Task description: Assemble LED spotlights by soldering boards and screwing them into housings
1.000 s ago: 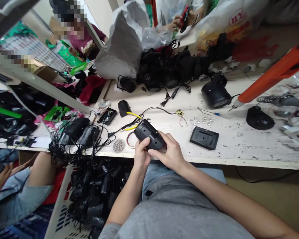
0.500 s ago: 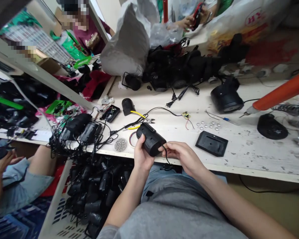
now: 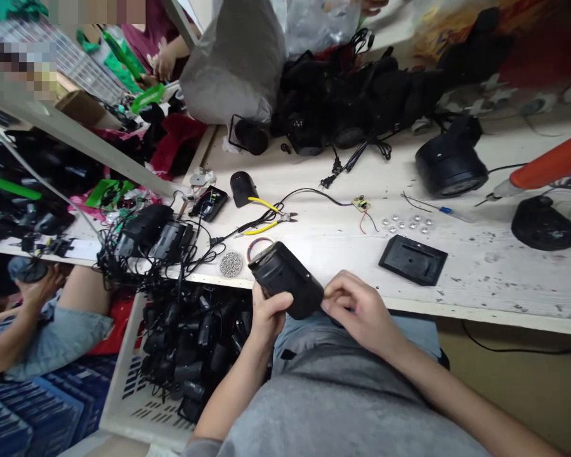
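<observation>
My left hand (image 3: 268, 311) is wrapped around a black plastic housing (image 3: 292, 276), thumb across its near side. The housing is a rounded cylinder, tilted, held just over the table's front edge, with one end towards the upper left. At its lower right end my right hand (image 3: 356, 308) has thumb and forefinger pinched together, touching or very near the rim. What sits between those fingertips is hidden. Beyond the housing lie a coloured wire ring (image 3: 257, 246), a round dish of small metal screws (image 3: 231, 264) and yellow-handled cutters (image 3: 271, 216).
On the table are a black rectangular base (image 3: 413, 260), several small clear lenses (image 3: 406, 223), a circuit board (image 3: 361, 204) with a cord, and an orange-handled tool (image 3: 547, 162). A crate (image 3: 124, 397) of black housings stands below left. Co-workers sit at left and behind.
The housing has turned and come slightly nearer me in my left hand. My right hand has shifted a little right and down. The cord at the housing's end is no longer visible.
</observation>
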The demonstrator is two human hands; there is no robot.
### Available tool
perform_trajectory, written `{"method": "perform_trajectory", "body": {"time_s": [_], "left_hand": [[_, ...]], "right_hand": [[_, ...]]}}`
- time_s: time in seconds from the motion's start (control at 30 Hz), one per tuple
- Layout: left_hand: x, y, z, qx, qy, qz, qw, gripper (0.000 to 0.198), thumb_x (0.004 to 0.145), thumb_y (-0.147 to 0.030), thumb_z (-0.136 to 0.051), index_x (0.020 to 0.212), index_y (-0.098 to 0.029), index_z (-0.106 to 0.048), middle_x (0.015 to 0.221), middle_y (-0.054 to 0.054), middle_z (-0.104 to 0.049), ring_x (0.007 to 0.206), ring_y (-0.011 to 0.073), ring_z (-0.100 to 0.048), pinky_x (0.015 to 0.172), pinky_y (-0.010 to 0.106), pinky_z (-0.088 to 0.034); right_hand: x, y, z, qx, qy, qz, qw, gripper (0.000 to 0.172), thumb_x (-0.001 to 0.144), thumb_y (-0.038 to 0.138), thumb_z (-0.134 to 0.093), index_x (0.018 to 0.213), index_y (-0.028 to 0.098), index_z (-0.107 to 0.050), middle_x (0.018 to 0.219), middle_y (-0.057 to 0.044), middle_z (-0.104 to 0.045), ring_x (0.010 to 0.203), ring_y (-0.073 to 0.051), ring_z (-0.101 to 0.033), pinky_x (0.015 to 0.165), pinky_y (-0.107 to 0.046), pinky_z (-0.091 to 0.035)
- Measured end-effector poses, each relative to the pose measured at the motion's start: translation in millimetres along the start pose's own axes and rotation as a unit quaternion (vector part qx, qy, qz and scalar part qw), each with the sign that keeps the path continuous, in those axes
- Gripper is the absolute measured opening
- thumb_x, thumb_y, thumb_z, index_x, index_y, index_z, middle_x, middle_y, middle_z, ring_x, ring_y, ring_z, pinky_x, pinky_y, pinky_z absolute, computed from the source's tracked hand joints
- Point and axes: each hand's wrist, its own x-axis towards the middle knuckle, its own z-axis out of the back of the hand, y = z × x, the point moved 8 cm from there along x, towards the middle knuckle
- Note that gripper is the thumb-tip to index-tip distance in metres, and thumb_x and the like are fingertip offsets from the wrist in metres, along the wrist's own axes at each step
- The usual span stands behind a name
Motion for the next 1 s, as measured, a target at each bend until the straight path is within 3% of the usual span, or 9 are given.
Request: {"method": "perform_trajectory", "body": {"time_s": [0.07, 0.13, 0.17, 0.37, 0.53, 0.67, 0.77, 0.87, 1.0], "left_hand": [[-5.3, 1.3, -1.2, -0.006, 0.016, -0.002, 1.0, 0.054, 0.041, -0.03, -0.088, 0.09, -0.021, -0.069, 0.081, 0.0, -0.072, 0.071, 0.0192, -0.067, 0.069, 0.03, -0.055], [-9.8, 4.2, -5.1, -0.014, 0.034, 0.004, 0.999, 0.056, 0.041, -0.032, -0.089, 0.092, -0.022, -0.069, 0.082, 0.001, -0.072, 0.074, 0.0219, -0.069, 0.072, 0.033, -0.056], [-11.7, 6.0, -6.9, -0.019, 0.037, 0.008, 0.999, 0.058, 0.04, -0.032, -0.089, 0.094, -0.022, -0.07, 0.082, 0.002, -0.072, 0.075, 0.0224, -0.069, 0.072, 0.034, -0.056], [-16.1, 13.3, -14.2, -0.035, 0.014, -0.007, 0.999, 0.062, 0.042, -0.036, -0.089, 0.099, -0.023, -0.07, 0.085, 0.002, -0.073, 0.074, 0.0211, -0.067, 0.072, 0.033, -0.056], [-6.3, 16.5, -18.8, -0.016, 0.033, 0.007, 0.999, 0.049, 0.049, -0.035, -0.082, 0.094, -0.021, -0.067, 0.082, 0.003, -0.072, 0.072, 0.0218, -0.068, 0.07, 0.033, -0.056], [0.6, 22.8, -26.4, -0.035, 0.078, 0.081, 0.993, 0.044, 0.05, -0.035, -0.076, 0.09, -0.018, -0.069, 0.077, 0.005, -0.072, 0.074, 0.0263, -0.07, 0.07, 0.038, -0.058], [-1.6, 26.2, -32.9, -0.043, 0.087, 0.102, 0.99, 0.046, 0.047, -0.028, -0.075, 0.092, -0.019, -0.071, 0.08, 0.004, -0.074, 0.079, 0.0279, -0.071, 0.073, 0.039, -0.058], [-6.8, 31.6, -38.2, -0.046, 0.101, 0.113, 0.987, 0.05, 0.045, -0.025, -0.075, 0.094, -0.019, -0.073, 0.083, 0.005, -0.075, 0.081, 0.0283, -0.071, 0.076, 0.039, -0.058], [-9.9, 44.3, -31.4, -0.072, 0.081, 0.171, 0.979, 0.036, 0.041, -0.025, -0.076, 0.077, -0.019, -0.071, 0.071, 0.003, -0.073, 0.076, 0.0297, -0.071, 0.077, 0.043, -0.058]], "right_hand": [[-5.3, 2.8, -0.8, -0.028, 0.016, 0.022, 0.999, 0.041, 0.074, 0.039, -0.077, 0.108, 0.023, -0.062, 0.107, -0.009, -0.069, 0.094, -0.022, -0.071, 0.074, -0.035, -0.063], [-9.4, 7.6, -5.9, -0.08, 0.031, 0.053, 0.995, 0.072, 0.07, 0.043, -0.083, 0.132, 0.023, -0.052, 0.13, -0.014, -0.065, 0.115, -0.029, -0.068, 0.092, -0.046, -0.061], [-10.9, 12.2, -8.8, -0.119, 0.029, 0.082, 0.989, 0.078, 0.071, 0.044, -0.083, 0.137, 0.023, -0.049, 0.134, -0.015, -0.064, 0.119, -0.031, -0.066, 0.097, -0.05, -0.059], [-16.5, 30.1, -19.8, -0.246, -0.042, 0.235, 0.939, 0.063, 0.087, 0.048, -0.067, 0.138, 0.017, -0.048, 0.122, -0.017, -0.069, 0.11, -0.031, -0.069, 0.093, -0.048, -0.06], [-9.6, 20.7, -13.8, -0.266, -0.021, 0.216, 0.939, 0.06, 0.089, 0.053, -0.065, 0.134, 0.016, -0.052, 0.115, -0.017, -0.071, 0.104, -0.031, -0.071, 0.086, -0.046, -0.061], [5.3, 40.8, 3.4, -0.25, 0.013, 0.226, 0.941, 0.044, 0.091, 0.052, -0.064, 0.122, 0.021, -0.062, 0.1, -0.01, -0.071, 0.089, -0.024, -0.071, 0.078, -0.039, -0.061], [14.7, 63.4, 13.9, -0.242, -0.051, 0.247, 0.937, 0.036, 0.087, 0.042, -0.071, 0.116, 0.023, -0.063, 0.095, -0.007, -0.066, 0.083, -0.021, -0.067, 0.072, -0.036, -0.06], [9.7, 79.6, 3.6, -0.22, -0.082, 0.301, 0.924, 0.027, 0.088, 0.023, -0.066, 0.114, 0.023, -0.062, 0.094, -0.006, -0.064, 0.084, -0.02, -0.064, 0.07, -0.035, -0.058], [-9.5, 94.8, -12.4, -0.198, -0.033, 0.382, 0.902, 0.028, 0.088, 0.012, -0.058, 0.114, 0.022, -0.063, 0.094, -0.007, -0.065, 0.088, -0.021, -0.063, 0.072, -0.037, -0.057]]}}
